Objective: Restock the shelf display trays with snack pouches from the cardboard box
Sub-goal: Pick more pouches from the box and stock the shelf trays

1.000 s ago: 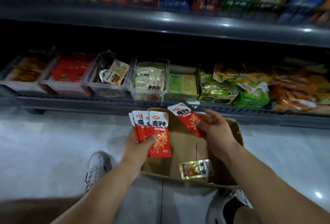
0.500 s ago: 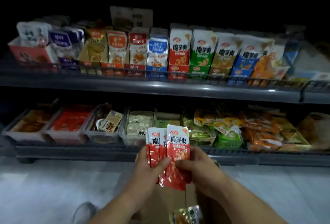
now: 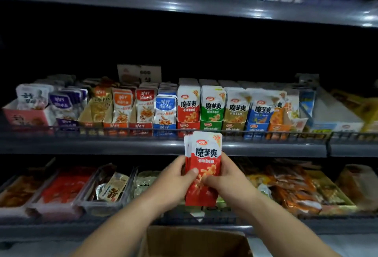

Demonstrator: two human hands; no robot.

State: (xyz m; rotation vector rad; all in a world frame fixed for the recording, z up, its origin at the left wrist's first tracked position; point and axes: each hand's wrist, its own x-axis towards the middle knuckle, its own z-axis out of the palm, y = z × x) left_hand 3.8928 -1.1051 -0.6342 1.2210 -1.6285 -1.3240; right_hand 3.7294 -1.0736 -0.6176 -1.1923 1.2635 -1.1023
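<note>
Nearest us, the open brown cardboard box (image 3: 196,242) sits at the bottom edge, below our forearms. Above it, our left hand (image 3: 173,179) and right hand (image 3: 227,179) both grip a small upright stack of red-and-white foil snack pouches (image 3: 204,166), thumbs pressed on the front pouch and fingers curled behind. The stack is in front of the edge of the grey metal middle shelf (image 3: 102,146). Behind our hands, clear plastic trays (image 3: 102,205) of mixed snacks line the lower shelf. Farther back, on the middle shelf, the red cardboard display tray (image 3: 188,124) holds matching pouches, just beside a green cardboard tray (image 3: 211,124).
</note>
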